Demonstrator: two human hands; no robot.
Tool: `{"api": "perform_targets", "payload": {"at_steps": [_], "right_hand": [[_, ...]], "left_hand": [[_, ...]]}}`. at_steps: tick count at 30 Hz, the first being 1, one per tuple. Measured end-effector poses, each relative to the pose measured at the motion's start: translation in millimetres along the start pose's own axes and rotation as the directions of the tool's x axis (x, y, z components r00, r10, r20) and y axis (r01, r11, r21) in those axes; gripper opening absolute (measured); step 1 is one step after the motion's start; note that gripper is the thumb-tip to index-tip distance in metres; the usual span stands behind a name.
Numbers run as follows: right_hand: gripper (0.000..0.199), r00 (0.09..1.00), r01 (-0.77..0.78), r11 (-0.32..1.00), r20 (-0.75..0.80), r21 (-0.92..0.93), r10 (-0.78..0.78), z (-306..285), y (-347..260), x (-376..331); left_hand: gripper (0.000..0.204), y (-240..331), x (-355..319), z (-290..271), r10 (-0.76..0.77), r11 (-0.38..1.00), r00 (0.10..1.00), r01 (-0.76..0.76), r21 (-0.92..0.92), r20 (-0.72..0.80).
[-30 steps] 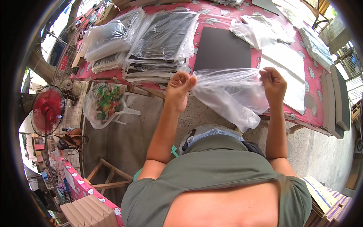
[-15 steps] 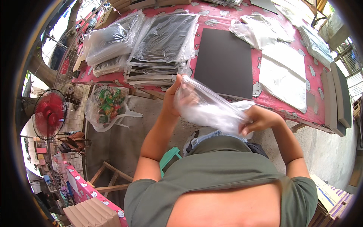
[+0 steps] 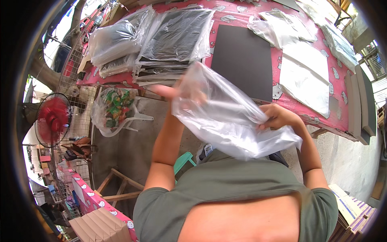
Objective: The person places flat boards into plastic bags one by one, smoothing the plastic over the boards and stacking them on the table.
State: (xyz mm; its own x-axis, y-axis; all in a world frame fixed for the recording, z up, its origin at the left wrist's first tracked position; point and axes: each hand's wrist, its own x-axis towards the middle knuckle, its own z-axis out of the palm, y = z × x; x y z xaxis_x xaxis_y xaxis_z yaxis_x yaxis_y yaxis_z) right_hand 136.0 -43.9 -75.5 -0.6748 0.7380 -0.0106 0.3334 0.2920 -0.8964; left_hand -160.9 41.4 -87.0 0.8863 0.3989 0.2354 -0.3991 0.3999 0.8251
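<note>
Clear bag hangs slanted between the hands, between bench and green shirt. Right hand: fingers pinched on the film. Left hand: blurred, partly behind film; cannot tell whether its fingers grip. Risk (judged): film slips or folds on itself if the right pinch alone carries it; a wide swing could snag the black board's corner. Board lies near the front edge; narrow pink strips part it from wrapped stack and white sheets. Moving room: mainly between bench and shirt.
</note>
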Motion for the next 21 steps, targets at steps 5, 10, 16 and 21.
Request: {"api": "perform_targets", "payload": {"at_steps": [5,10,16,21], "right_hand": [[0.045,0.420,0.205,0.626,-0.645,0.753,0.638,-9.1,-17.4,-15.1],[0.040,0.997,-0.068,0.845,0.057,0.530,0.044,4.2,9.4,-23.3],[0.017,0.927,0.018,0.770,-0.300,0.638,0.227,13.0,49.3,-62.5],[0.016,0.642,0.037,0.790,-0.620,0.612,0.450,1.4,43.9,-58.6]], "left_hand": [[0.028,-15.3,-9.4,-3.5,-0.455,0.884,0.889,0.457,0.099,-0.048],[0.047,-20.0,6.4,4.0,0.449,0.735,0.881,-0.272,-0.621,0.145],[0.059,13.1,3.5,12.7,-0.170,0.974,0.978,0.185,0.130,-0.118],[0.023,-28.5,-5.3,-11.0,0.038,0.997,0.985,-0.049,-0.057,-0.170]]}}
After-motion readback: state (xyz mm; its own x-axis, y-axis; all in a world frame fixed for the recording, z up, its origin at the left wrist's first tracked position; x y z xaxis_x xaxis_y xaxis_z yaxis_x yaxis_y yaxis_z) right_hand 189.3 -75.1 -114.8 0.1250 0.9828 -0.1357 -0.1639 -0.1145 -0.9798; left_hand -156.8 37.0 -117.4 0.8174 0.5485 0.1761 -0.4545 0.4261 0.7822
